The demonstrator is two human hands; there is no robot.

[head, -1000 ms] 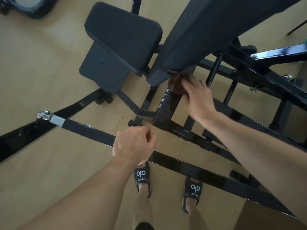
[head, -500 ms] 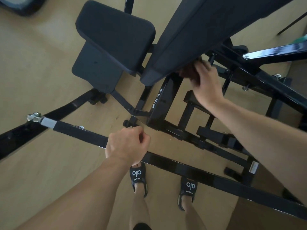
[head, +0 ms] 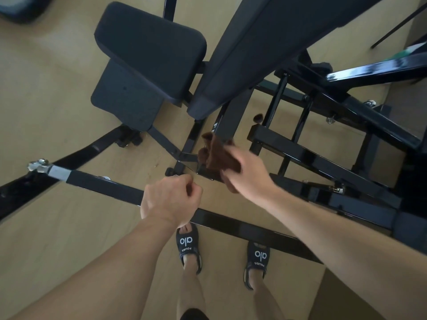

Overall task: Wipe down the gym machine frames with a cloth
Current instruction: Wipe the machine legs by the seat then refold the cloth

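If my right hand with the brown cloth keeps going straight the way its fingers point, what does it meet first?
Probably the black upright frame post. The right hand points up and left, and the brown cloth it grips already lies against the post's lower end. Depth is unclear from one view, so the hand could slip past beside it.

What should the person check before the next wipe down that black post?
1. Cloth in right hand: ok, held.
2. Cloth touching the post: ok, wrapped at its lower end.
3. Left hand bracing on the bar: ok, gripping it.
4. Feet clear of the frame: ok, behind the bar.
5. Post's upper part clean: cannot tell.
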